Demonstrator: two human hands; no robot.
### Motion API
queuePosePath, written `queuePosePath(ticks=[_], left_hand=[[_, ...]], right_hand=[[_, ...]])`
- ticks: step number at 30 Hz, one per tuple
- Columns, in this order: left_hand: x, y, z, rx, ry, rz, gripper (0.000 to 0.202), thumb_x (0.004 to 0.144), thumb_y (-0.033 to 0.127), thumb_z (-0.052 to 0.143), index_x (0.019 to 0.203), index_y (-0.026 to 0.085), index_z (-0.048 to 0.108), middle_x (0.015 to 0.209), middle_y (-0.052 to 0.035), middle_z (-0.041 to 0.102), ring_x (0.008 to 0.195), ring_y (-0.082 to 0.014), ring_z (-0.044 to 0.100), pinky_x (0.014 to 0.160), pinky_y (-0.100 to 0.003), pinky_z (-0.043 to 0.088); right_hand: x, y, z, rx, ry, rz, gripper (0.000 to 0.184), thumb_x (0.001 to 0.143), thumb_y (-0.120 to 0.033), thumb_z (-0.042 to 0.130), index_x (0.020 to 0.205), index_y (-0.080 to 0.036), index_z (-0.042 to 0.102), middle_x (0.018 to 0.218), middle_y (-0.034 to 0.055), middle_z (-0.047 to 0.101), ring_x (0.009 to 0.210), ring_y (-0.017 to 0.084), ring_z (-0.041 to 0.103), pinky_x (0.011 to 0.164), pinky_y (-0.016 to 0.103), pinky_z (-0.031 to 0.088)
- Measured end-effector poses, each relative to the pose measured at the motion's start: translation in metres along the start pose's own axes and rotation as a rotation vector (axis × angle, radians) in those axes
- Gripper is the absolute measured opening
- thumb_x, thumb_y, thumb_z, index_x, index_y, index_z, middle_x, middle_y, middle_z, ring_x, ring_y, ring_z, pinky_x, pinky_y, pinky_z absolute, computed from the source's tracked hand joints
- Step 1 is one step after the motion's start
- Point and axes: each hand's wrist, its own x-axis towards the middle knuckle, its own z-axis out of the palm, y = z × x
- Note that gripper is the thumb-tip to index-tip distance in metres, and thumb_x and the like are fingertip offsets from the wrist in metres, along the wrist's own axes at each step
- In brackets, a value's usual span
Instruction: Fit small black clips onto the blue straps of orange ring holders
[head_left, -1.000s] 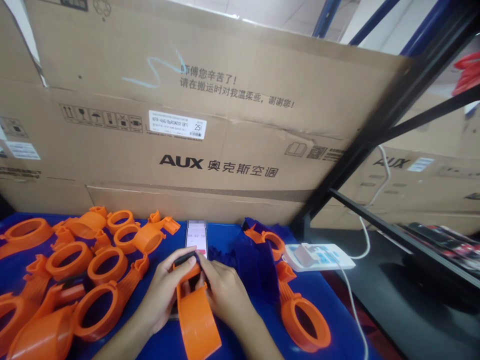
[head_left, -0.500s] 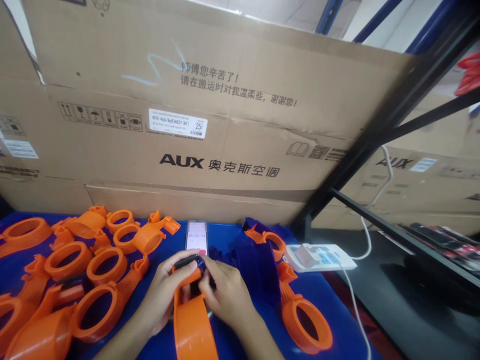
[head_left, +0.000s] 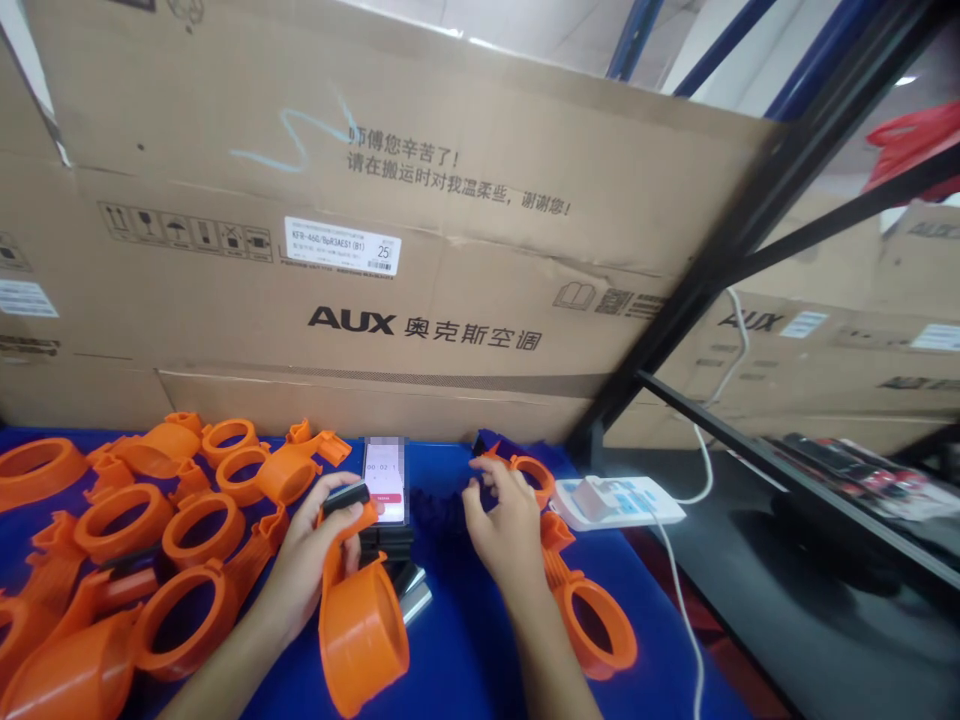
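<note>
My left hand (head_left: 311, 550) grips an orange tape dispenser (head_left: 365, 635) by its upper end, where a black strip-like piece (head_left: 345, 497) sits under my fingers. The dispenser's wide ring hangs toward me. Off to the right, my right hand (head_left: 511, 525) has let go and reaches over dark blue parts (head_left: 442, 508), its fingers curved and apart. Whether a fingertip touches one of these parts is hard to see. Black and silver strips (head_left: 414, 595) lie on the blue surface behind the held dispenser, partly hidden by it.
Several orange dispensers (head_left: 184, 620) crowd the left side; another dispenser (head_left: 598, 628) lies right of my right arm. A phone (head_left: 384, 480) showing a timer stands at the back middle. A white power strip (head_left: 622, 502) with a cable is at right. A large cardboard box (head_left: 450, 250) rises behind.
My right hand has left the dispenser and moved right to the dark blue parts. My left hand still holds the dispenser, now shifted slightly left and turned. The view has shifted a little.
</note>
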Motion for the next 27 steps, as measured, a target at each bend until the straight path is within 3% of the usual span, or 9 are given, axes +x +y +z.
queuePosePath(ticks=[4, 8, 12, 15, 18, 22, 27], left_hand=[[0.002, -0.003, 0.002, -0.002, -0.015, -0.012, 0.035, 0.086, 0.043, 0.073, 0.113, 0.027, 0.059, 0.05, 0.0059, 0.058, 0.043, -0.0122, 0.051, 0.05, -0.022, 0.044], [0.002, -0.005, 0.002, 0.021, -0.047, -0.009, 0.032, 0.088, 0.043, 0.072, 0.113, 0.027, 0.059, 0.049, 0.0067, 0.057, 0.042, -0.0117, 0.05, 0.052, -0.023, 0.045], [0.004, -0.009, -0.002, 0.091, -0.08, -0.01, 0.032, 0.087, 0.044, 0.073, 0.11, 0.026, 0.06, 0.056, 0.0052, 0.062, 0.042, -0.0124, 0.053, 0.049, -0.023, 0.043], [0.004, -0.012, -0.003, 0.133, -0.12, -0.013, 0.034, 0.087, 0.042, 0.073, 0.112, 0.026, 0.058, 0.061, 0.0052, 0.064, 0.043, -0.0127, 0.056, 0.049, -0.024, 0.044], [0.004, -0.013, -0.002, 0.172, -0.173, -0.004, 0.039, 0.089, 0.042, 0.072, 0.12, 0.027, 0.054, 0.064, 0.0054, 0.065, 0.043, -0.0118, 0.057, 0.049, -0.023, 0.043], [0.002, -0.014, 0.0, 0.198, -0.218, -0.019, 0.047, 0.091, 0.048, 0.07, 0.128, 0.027, 0.05, 0.07, 0.0025, 0.069, 0.043, -0.012, 0.058, 0.047, -0.022, 0.043], [0.004, -0.007, -0.004, 0.117, -0.186, -0.003, 0.045, 0.095, 0.05, 0.065, 0.13, 0.024, 0.053, 0.049, 0.0064, 0.058, 0.038, -0.0121, 0.052, 0.043, -0.02, 0.041]], right_hand=[[-0.003, 0.002, 0.0, -0.205, -0.192, -0.035, 0.014, 0.083, -0.016, 0.062, 0.09, -0.022, 0.072, 0.092, 0.0065, 0.071, 0.095, 0.028, 0.058, 0.084, 0.041, 0.036], [-0.006, 0.001, -0.001, -0.266, -0.217, -0.011, 0.021, 0.08, -0.016, 0.066, 0.097, -0.023, 0.074, 0.106, 0.0097, 0.07, 0.101, 0.033, 0.055, 0.085, 0.046, 0.035], [-0.002, -0.008, -0.005, -0.028, -0.214, -0.021, 0.018, 0.088, -0.016, 0.061, 0.1, -0.023, 0.074, 0.102, 0.0079, 0.07, 0.101, 0.03, 0.058, 0.088, 0.046, 0.04], [-0.003, -0.023, -0.008, 0.308, -0.355, -0.158, 0.019, 0.097, -0.021, 0.059, 0.111, -0.024, 0.072, 0.098, 0.0055, 0.069, 0.097, 0.025, 0.061, 0.091, 0.042, 0.045], [-0.012, -0.04, -0.004, 0.507, -0.518, -0.287, 0.034, 0.098, -0.023, 0.062, 0.131, -0.028, 0.065, 0.112, 0.0059, 0.068, 0.106, 0.024, 0.062, 0.097, 0.042, 0.047], [-0.022, -0.051, 0.006, 0.538, -0.547, -0.279, 0.035, 0.099, -0.022, 0.062, 0.134, -0.029, 0.064, 0.114, 0.0075, 0.065, 0.11, 0.025, 0.061, 0.098, 0.042, 0.048], [-0.019, -0.045, 0.006, 0.562, -0.495, -0.217, 0.024, 0.102, -0.025, 0.06, 0.125, -0.028, 0.067, 0.11, 0.0058, 0.067, 0.102, 0.023, 0.063, 0.091, 0.038, 0.05]])
